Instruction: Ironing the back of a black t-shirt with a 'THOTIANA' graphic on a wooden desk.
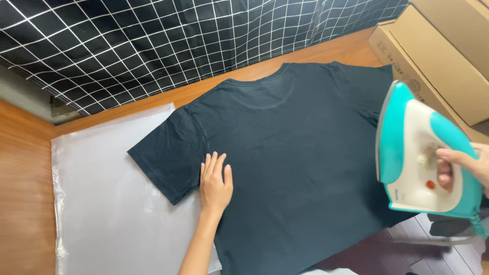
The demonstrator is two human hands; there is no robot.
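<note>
Gripping iron (423,153), right hand (466,165) cut off.

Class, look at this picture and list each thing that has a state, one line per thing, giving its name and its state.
T-shirt: spread flat, sleeve out.
Iron: held tilted at the shirt's edge.
Left hand: flat, pressing the shirt.
Right hand: gripping the iron's handle.
Plastic sheet: laid flat under the sleeve.
Cardboard boxes: closed, stacked.
Checked cloth: draped behind.
</note>
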